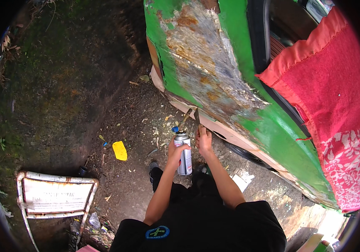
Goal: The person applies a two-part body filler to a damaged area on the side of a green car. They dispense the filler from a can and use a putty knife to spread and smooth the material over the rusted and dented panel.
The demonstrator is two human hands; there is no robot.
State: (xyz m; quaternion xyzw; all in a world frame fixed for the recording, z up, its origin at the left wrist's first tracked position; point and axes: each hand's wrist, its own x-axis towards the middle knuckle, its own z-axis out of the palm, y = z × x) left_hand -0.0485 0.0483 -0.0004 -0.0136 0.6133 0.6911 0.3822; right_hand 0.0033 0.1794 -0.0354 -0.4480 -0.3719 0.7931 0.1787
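Observation:
My left hand (176,150) grips a silver spray-style gas canister (184,165) topped with a torch head that has a blue knob (175,129) and a brass nozzle angled toward the car. My right hand (204,141) is closed on the handle of a flat scraper, its dark blade (197,115) pointing up beside the nozzle. Both tools are by the lower edge of a green car body (288,126), whose upper panel has a large rusty patch of stripped paint (201,63). A pale sill runs along its bottom.
A pink-red cloth (327,84) drapes over the car at right. A mossy slope (49,92) rises at left, with a rusty-framed white sign (57,195) at lower left. A yellow scrap (119,150), leaves and white litter (242,179) lie on the dirt ground.

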